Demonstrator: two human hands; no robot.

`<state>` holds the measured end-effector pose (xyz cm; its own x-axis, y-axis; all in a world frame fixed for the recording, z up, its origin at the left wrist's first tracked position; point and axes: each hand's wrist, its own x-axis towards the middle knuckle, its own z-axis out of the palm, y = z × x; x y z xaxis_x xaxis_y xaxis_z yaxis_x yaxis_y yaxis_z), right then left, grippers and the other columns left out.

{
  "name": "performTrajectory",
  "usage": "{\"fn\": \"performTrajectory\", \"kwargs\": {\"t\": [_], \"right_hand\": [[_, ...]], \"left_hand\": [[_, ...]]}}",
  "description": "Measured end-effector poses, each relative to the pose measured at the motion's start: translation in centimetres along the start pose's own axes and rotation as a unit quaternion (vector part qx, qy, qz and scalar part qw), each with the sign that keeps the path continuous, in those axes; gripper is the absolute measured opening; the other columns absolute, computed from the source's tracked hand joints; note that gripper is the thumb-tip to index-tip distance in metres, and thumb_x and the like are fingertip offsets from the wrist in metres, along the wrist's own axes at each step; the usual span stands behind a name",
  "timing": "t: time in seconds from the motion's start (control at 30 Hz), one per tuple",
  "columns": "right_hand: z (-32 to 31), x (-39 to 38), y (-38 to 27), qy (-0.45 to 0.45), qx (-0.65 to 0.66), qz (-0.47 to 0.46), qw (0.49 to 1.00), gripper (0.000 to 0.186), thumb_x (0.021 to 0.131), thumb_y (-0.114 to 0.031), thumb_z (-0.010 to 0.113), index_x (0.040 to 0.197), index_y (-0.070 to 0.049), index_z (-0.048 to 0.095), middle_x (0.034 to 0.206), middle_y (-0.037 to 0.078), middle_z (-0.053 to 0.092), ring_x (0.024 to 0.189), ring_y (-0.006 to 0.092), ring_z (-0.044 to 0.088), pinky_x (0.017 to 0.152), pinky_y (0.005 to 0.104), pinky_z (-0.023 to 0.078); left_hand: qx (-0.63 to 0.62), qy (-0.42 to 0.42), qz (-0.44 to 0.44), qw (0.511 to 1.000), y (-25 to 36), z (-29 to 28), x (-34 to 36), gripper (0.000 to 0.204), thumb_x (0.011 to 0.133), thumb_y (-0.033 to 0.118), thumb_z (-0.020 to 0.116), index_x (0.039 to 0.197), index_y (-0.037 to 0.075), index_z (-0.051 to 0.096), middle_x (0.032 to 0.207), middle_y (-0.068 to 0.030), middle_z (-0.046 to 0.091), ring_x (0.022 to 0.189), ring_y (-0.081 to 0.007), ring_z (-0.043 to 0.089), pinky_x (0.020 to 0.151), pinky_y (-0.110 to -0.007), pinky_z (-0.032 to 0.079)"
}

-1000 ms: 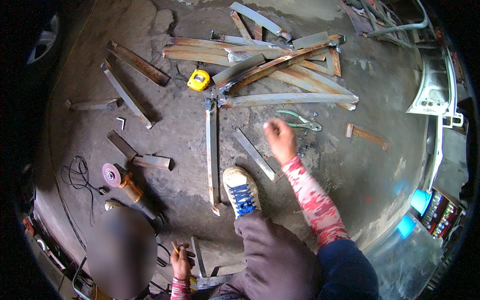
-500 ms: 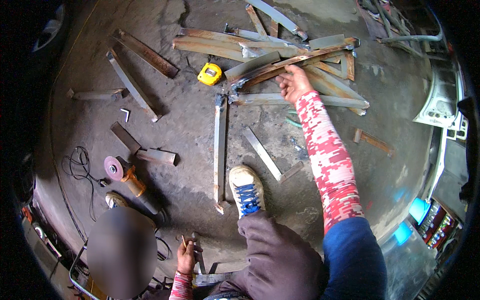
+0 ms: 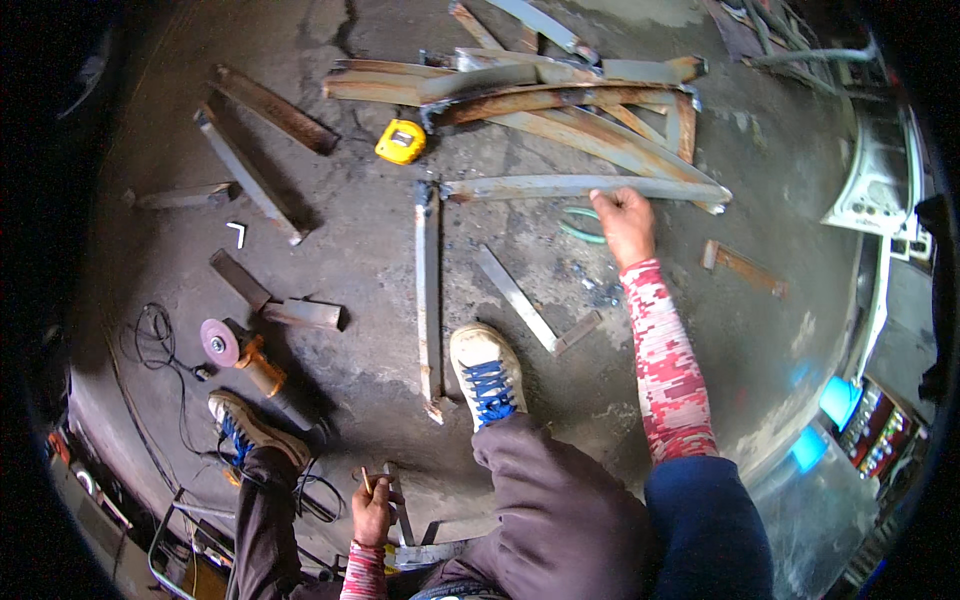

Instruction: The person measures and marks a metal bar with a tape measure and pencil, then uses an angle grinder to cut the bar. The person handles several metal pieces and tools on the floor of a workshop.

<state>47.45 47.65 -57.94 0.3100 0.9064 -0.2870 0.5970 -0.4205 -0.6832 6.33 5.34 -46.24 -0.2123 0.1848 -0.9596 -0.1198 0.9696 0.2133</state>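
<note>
My right hand (image 3: pixel 625 225) is closed at the near edge of a long grey steel angle bar (image 3: pixel 540 187), with the thumb against the metal and the other fingers curled. This bar lies crosswise on the floor, in front of a heap of rusty steel bars (image 3: pixel 600 97). A green-handled tool (image 3: pixel 580 228), partly hidden, rests close to my wrist. Low in the view, my left hand (image 3: pixel 371 515) pinches a thin tan pencil-like stick (image 3: pixel 366 481). Another steel bar (image 3: pixel 428 290) runs lengthwise beside my right shoe.
A yellow tape measure (image 3: pixel 400 142) sits left of the heap. An orange angle grinder (image 3: pixel 260 370) lies by my left shoe, its cord (image 3: pixel 160 335) looped nearby. Short steel offcuts (image 3: pixel 303 312) and a small white L-shaped piece (image 3: pixel 237 234) are on the left.
My right hand has come back from the heap toward me, onto the crosswise bar. The rusty bar it was touching has settled flatter on the heap. My left hand stays put.
</note>
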Motion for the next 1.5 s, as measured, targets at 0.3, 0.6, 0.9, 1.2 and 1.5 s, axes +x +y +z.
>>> {"fn": "performTrajectory", "kwargs": {"t": [0.3,0.6,0.9,1.2,1.5], "right_hand": [[-2.6,3.1,5.1,0.154,-0.264,-0.224,0.925,0.04,0.081,-0.016,0.076,0.117,-0.004,0.063,0.115,0.017,0.068,0.112,0.0412,0.061,0.101,0.0504,0.047],[-1.9,13.1,-0.8,0.196,-0.185,-0.244,0.932,0.049,0.084,-0.016,0.073,0.128,-0.002,0.059,0.122,0.026,0.066,0.118,0.0452,0.059,0.106,0.0524,0.044],[-1.9,15.9,-5.9,0.183,-0.17,-0.371,0.894,0.036,0.084,-0.013,0.073,0.12,-0.007,0.066,0.11,0.019,0.072,0.104,0.0415,0.065,0.096,0.0497,0.049],[3.8,24.1,-13.6,0.028,-0.244,-0.275,0.93,0.043,0.084,-0.026,0.079,0.121,-0.007,0.072,0.113,0.02,0.075,0.105,0.0396,0.072,0.094,0.0466,0.056],[9.8,24.5,-19.0,-0.287,-0.318,-0.306,0.85,0.046,0.083,-0.026,0.077,0.124,-0.007,0.07,0.114,0.016,0.076,0.105,0.0314,0.073,0.093,0.041,0.057]], "left_hand": [[-0.028,0.009,0.152,0.988,2.0,0.5,-0.4,0.031,0.112,0.026,0.048,0.121,-0.001,0.061,0.081,-0.0071,0.069,0.056,-0.0095,0.057,0.049,-0.024,0.042],[-0.017,0.021,0.188,0.982,4.5,1.7,-1.4,0.03,0.112,0.024,0.048,0.125,0.0,0.061,0.086,-0.0055,0.068,0.063,-0.0092,0.057,0.057,-0.024,0.044],[0.094,0.063,0.135,0.984,6.1,2.1,0.1,0.017,0.104,0.01,0.057,0.106,-0.003,0.067,0.082,-0.0058,0.07,0.072,-0.0101,0.058,0.066,-0.029,0.05],[0.09,-0.023,0.062,0.994,9.0,1.1,1.8,0.025,0.108,0.017,0.054,0.108,-0.003,0.069,0.076,-0.0046,0.071,0.065,-0.0075,0.06,0.06,-0.027,0.049],[0.171,-0.054,0.133,0.975,12.9,2.0,2.5,0.023,0.106,0.015,0.057,0.118,-0.001,0.068,0.086,-0.0057,0.073,0.076,-0.0139,0.066,0.07,-0.03,0.053]]}}
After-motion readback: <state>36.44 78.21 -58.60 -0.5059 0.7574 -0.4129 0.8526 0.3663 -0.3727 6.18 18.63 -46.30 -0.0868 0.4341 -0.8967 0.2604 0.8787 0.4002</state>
